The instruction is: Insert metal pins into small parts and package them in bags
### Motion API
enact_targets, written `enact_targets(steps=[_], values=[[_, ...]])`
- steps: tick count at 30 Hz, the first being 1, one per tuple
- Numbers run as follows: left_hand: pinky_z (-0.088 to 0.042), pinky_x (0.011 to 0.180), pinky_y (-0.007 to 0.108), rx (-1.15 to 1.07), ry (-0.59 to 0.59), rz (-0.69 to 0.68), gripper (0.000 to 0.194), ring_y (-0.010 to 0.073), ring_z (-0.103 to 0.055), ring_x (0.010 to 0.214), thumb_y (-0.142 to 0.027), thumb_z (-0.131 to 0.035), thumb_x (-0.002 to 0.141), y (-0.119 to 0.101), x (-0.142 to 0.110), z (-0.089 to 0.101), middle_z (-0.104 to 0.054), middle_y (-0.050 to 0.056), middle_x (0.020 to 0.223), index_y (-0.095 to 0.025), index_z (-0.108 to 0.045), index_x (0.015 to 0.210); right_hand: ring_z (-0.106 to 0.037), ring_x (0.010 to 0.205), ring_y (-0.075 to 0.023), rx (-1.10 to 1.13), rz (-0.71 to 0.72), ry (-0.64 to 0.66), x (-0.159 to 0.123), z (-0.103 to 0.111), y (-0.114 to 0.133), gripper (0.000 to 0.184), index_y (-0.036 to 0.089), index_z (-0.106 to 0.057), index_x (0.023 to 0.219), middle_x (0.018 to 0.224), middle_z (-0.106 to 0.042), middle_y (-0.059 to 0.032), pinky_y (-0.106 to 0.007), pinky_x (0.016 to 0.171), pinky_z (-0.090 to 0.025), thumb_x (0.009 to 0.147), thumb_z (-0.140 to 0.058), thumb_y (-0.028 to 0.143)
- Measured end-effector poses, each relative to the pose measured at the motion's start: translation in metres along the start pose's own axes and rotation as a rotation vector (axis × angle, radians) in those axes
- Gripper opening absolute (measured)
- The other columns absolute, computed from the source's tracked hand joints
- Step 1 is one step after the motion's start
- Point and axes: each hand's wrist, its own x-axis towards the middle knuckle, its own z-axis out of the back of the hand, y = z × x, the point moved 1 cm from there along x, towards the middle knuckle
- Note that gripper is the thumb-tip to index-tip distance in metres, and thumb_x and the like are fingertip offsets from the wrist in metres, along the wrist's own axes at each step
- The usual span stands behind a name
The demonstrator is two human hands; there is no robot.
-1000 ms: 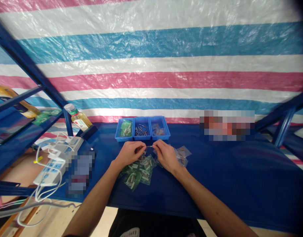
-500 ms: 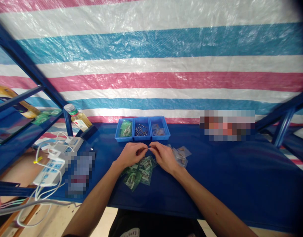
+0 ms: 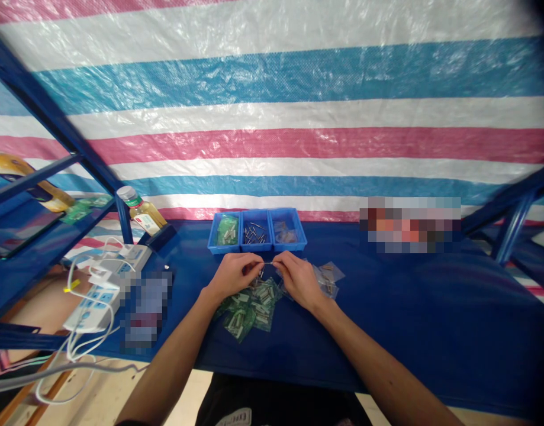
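Observation:
A thin metal pin (image 3: 268, 263) spans the small gap between my hands, just in front of the blue bins. One end is pinched by the closed fingertips of my left hand (image 3: 237, 274), the other by those of my right hand (image 3: 298, 277). Below my left hand lie several green plastic bags (image 3: 249, 310) with small metal parts inside. Clear bags (image 3: 328, 278) holding brownish pins lie beside my right hand. Behind the hands, three joined blue bins (image 3: 257, 247) hold a green bag (image 3: 228, 231), loose metal pins (image 3: 254, 232) and clear bags (image 3: 285, 232).
On the left stand a white power strip (image 3: 92, 310) with tangled cables, a blurred-out flat object (image 3: 147, 307) and a bottle of yellow liquid (image 3: 145, 216). A pixelated item (image 3: 409, 225) sits at the back right. Blue frame posts (image 3: 514, 228) flank the blue table (image 3: 414, 331).
My hands have drawn slightly apart, so more of the metal pin shows between the fingertips. The view has shifted a little.

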Motion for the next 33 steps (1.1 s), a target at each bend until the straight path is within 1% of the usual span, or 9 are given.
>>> enact_targets(steps=[9,11,14,16,18,19,25,29,33], values=[[-0.046,0.064,0.024,-0.007,-0.057,0.008,0.023,0.011,-0.059,0.063,-0.032,-0.056,0.101,0.002,-0.003,-0.003,-0.073,0.003,0.082,-0.018,-0.073,0.095,-0.066,0.077,-0.0198,-0.019,-0.07,-0.036,-0.002,-0.002,-0.001,0.027,0.024,-0.062,0.096,0.088,-0.07,-0.0035,-0.029,0.072,-0.047,0.108,-0.039,0.032],[-0.046,0.062,0.023,-0.004,-0.143,0.049,0.024,0.0108,-0.059,0.06,-0.034,-0.058,0.101,0.004,-0.002,-0.004,-0.073,0.002,0.078,-0.017,-0.074,0.094,-0.068,0.079,-0.0206,0.01,-0.122,-0.085,-0.003,-0.002,-0.003,0.025,0.024,-0.061,0.103,0.09,-0.071,-0.004,-0.03,0.074,-0.048,0.108,-0.039,0.034],[-0.045,0.058,0.023,0.002,-0.38,0.198,0.028,0.0106,-0.056,0.052,-0.04,-0.06,0.099,0.011,0.005,-0.005,-0.065,-0.001,0.059,-0.017,-0.076,0.092,-0.069,0.082,-0.0215,0.05,-0.182,-0.136,-0.004,-0.003,-0.007,0.022,0.024,-0.058,0.116,0.098,-0.072,-0.0049,-0.032,0.077,-0.05,0.107,-0.041,0.035],[-0.048,0.059,0.023,-0.024,-0.435,0.288,0.03,0.0108,-0.057,0.049,-0.043,-0.061,0.099,0.016,0.012,-0.007,-0.066,-0.003,0.057,-0.018,-0.077,0.103,-0.069,0.083,-0.022,0.054,-0.185,-0.135,-0.003,-0.003,-0.008,0.022,0.024,-0.058,0.118,0.099,-0.072,-0.0047,-0.032,0.076,-0.05,0.107,-0.042,0.034],[-0.05,0.06,0.024,-0.032,-0.407,0.309,0.038,0.0111,-0.058,0.049,-0.044,-0.064,0.097,0.02,0.017,-0.008,-0.069,-0.004,0.06,-0.019,-0.071,0.125,-0.068,0.085,-0.0222,0.046,-0.147,-0.116,-0.002,-0.004,-0.007,0.022,0.024,-0.06,0.116,0.099,-0.072,-0.0051,-0.032,0.076,-0.05,0.107,-0.042,0.032],[-0.05,0.062,0.023,-0.021,-0.39,0.304,0.039,0.011,-0.058,0.05,-0.043,-0.064,0.097,0.021,0.017,-0.009,-0.069,-0.004,0.06,-0.019,-0.07,0.128,-0.068,0.086,-0.0221,0.037,-0.115,-0.101,-0.001,-0.004,-0.006,0.022,0.024,-0.062,0.114,0.099,-0.072,-0.0056,-0.033,0.078,-0.049,0.107,-0.042,0.03],[-0.037,0.054,0.021,0.103,-0.172,0.18,0.025,0.009,-0.05,0.049,-0.037,-0.061,0.1,0.025,0.0,-0.007,-0.06,-0.004,0.057,-0.021,-0.077,0.111,-0.063,0.096,-0.0233,-0.115,0.085,0.084,0.002,-0.009,-0.001,0.021,0.023,-0.069,0.107,0.103,-0.071,-0.0071,-0.038,0.087,-0.043,0.106,-0.049,0.023],[-0.035,0.054,0.021,0.128,-0.152,0.185,0.025,0.0091,-0.047,0.048,-0.036,-0.059,0.1,0.027,-0.003,-0.002,-0.057,-0.004,0.055,-0.02,-0.077,0.11,-0.058,0.099,-0.0246,-0.214,0.159,0.173,0.003,-0.014,0.0,0.018,0.024,-0.071,0.111,0.105,-0.07,-0.008,-0.04,0.086,-0.04,0.104,-0.055,0.022],[-0.036,0.055,0.021,0.132,-0.111,0.157,0.026,0.01,-0.051,0.051,-0.036,-0.057,0.101,0.026,-0.001,-0.002,-0.062,-0.003,0.059,-0.021,-0.076,0.111,-0.056,0.1,-0.0253,-0.268,0.185,0.193,0.005,-0.019,0.001,0.016,0.025,-0.073,0.108,0.106,-0.069,-0.0081,-0.04,0.085,-0.039,0.102,-0.059,0.022]])
